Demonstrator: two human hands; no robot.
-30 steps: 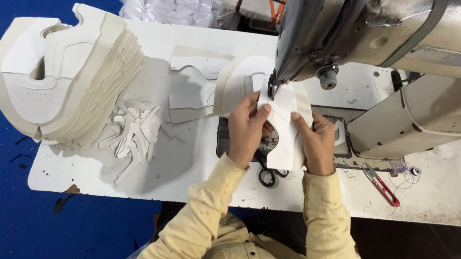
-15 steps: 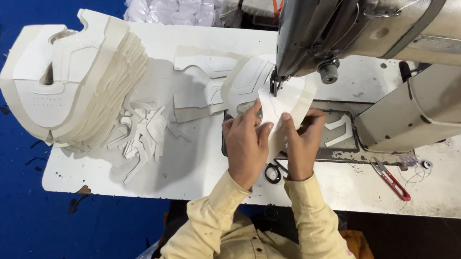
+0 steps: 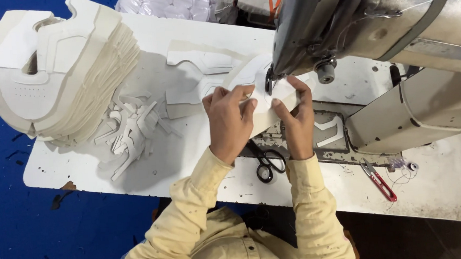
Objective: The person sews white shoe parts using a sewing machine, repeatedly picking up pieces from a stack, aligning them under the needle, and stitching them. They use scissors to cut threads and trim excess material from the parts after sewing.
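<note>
A: How many hands are on the work, and what do the fingers hold?

B: 2 hands. The left hand (image 3: pixel 229 121) and the right hand (image 3: pixel 293 115) both press 1 white cut shoe-upper piece (image 3: pixel 263 103) flat, fingers spread and lying on its surface. The piece sits between the 2 sets of fingers, directly under the needle end of 1 sewing machine (image 3: pixel 373 25).

A: What else lies near the fingers?

B: Just beyond the left fingers lie 2 more flat white cut pieces (image 3: pixel 200 75). Further left of them is 1 loose heap of white offcut strips (image 3: pixel 129 130), then 1 tall stack of shoe-upper pieces (image 3: pixel 51 71). Nearer the person than the fingers, between the wrists, lies 1 pair of black scissors (image 3: pixel 265 162). Right of the right wrist is 1 red thread snip (image 3: pixel 378 179). All rest on the white tabletop (image 3: pixel 84 176).

A: Any obstruction?

B: The machine head overhangs the piece and hides its far edge and the needle point.
</note>
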